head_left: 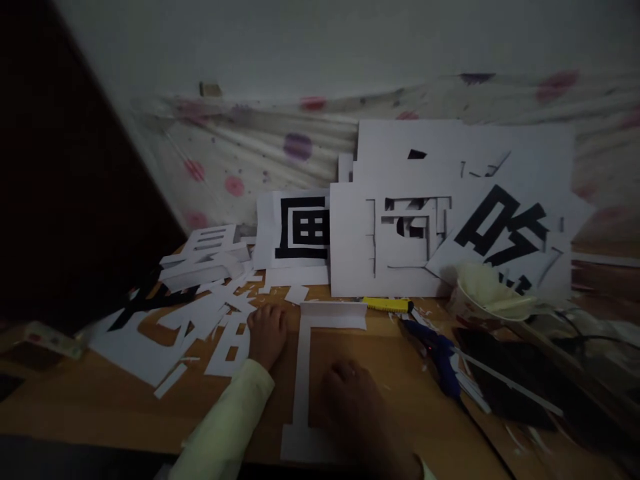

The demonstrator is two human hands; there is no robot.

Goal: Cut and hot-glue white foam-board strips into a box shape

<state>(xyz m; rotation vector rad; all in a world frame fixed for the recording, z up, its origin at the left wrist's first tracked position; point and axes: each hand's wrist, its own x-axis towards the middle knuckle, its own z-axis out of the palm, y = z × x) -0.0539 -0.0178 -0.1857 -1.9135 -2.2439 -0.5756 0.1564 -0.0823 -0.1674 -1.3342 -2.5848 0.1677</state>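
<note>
Hands [268, 333] [353, 393] (two) — near one cutout [303, 373]

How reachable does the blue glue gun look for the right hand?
Probably yes: the right hand seems close enough, with mostly bare tabletop between it and the blue glue gun.

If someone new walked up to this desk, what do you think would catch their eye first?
Probably the bold black characters on the upright white sheet at the back centre and the tilted sheet at the back right. Next might come the bright yellow cutter in front of the cut-out boards, and the angular white piece lying between the left hand and the blurred right hand.
</note>
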